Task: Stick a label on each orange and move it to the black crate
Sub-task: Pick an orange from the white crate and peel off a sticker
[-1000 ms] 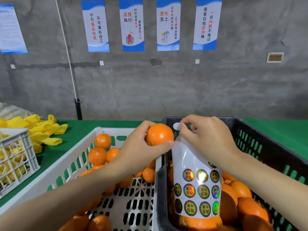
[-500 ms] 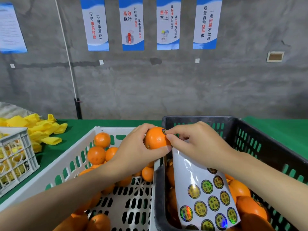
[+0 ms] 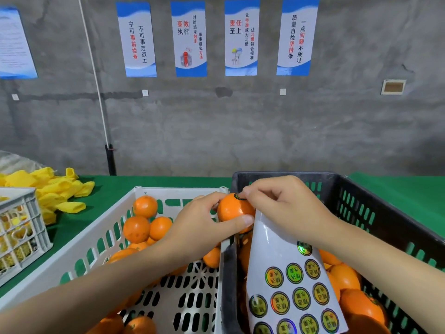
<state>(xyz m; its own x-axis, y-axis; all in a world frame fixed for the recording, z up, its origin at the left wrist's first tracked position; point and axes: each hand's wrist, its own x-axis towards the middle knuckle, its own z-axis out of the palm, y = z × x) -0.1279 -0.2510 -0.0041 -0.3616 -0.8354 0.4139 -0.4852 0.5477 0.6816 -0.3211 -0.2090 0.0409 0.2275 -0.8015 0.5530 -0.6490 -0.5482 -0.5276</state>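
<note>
left hand (image 3: pixel 202 227) grips the orange (image 3: pixel 232 209) above the seam between white crate (image 3: pixel 96 237) and black crate (image 3: pixel 385 213). right hand (image 3: pixel 284 208), at its 3 o'clock, clutches the sticker sheet (image 3: pixel 289 285), fingertip pressing the label (image 3: pixel 239 196) at 12. labelling step; next likely calls for lowering the orange into the black crate.

Above the black crate's (image 3: pixel 395 220) left rim, the left hand (image 3: pixel 199 225) grips an orange (image 3: pixel 232 209) while the right hand (image 3: pixel 284 208) presses a round label (image 3: pixel 239 196) onto its top. That hand also holds a sticker sheet (image 3: pixel 284 273) hanging over the crate. A white crate (image 3: pixel 96 239) of oranges sits just left of it.
</note>
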